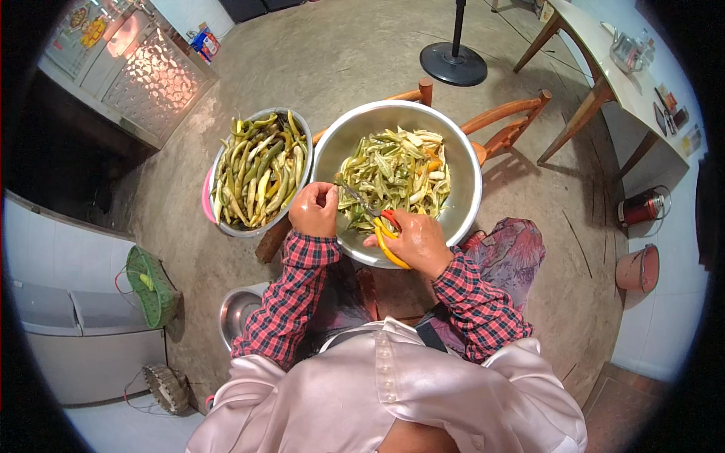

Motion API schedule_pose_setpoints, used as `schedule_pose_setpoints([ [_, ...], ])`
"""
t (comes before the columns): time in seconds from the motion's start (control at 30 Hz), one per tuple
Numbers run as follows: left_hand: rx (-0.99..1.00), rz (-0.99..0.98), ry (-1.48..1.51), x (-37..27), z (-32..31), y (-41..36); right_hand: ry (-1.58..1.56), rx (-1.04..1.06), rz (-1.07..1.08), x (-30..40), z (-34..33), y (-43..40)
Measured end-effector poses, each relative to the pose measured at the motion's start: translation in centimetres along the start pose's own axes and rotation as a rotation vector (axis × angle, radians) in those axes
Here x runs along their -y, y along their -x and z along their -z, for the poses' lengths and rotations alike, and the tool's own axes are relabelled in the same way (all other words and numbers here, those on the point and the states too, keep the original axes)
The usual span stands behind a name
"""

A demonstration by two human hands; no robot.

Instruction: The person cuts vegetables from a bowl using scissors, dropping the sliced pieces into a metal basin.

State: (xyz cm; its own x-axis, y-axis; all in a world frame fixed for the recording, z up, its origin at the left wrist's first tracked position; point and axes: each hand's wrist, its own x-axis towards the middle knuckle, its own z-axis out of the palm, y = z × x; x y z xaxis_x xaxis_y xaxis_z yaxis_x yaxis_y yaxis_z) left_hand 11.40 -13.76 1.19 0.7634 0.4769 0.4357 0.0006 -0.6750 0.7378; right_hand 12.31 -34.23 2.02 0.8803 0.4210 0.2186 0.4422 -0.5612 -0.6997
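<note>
My right hand (418, 240) holds scissors (388, 240) with yellow and red handles over the near side of a large stainless steel basin (331, 133). Cut, split pieces of pale green pepper (391, 164) lie heaped in it, a few of them orange. My left hand (316, 209) is at the basin's left rim, thumb and fingers pinched together close to the scissors' tips. A dark green bit shows at those fingertips; whether they grip it is unclear. Left of the basin, whole long green and yellowish peppers (260, 175) fill a second metal bowl (308, 136).
Under the whole peppers' bowl shows a pink rim (207, 195). A wooden chair (504, 122) stands behind the large basin. Beside my left forearm is a small metal bowl (238, 314). A green basket (150, 289) is at left, a black stand base (453, 63) beyond, a table (617, 73) at right.
</note>
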Motion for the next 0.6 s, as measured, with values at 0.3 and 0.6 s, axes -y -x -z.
schedule_pose_setpoints([
  [0.3, 0.015, 0.089, 0.049, -0.2, 0.2, -0.1, -0.052, 0.025, 0.01, -0.4, -0.3, -0.2],
  [0.6, 0.001, 0.151, 0.093, 1.3, 1.1, -0.6, -0.162, 0.118, -0.1, -0.8, 0.3, -0.6],
])
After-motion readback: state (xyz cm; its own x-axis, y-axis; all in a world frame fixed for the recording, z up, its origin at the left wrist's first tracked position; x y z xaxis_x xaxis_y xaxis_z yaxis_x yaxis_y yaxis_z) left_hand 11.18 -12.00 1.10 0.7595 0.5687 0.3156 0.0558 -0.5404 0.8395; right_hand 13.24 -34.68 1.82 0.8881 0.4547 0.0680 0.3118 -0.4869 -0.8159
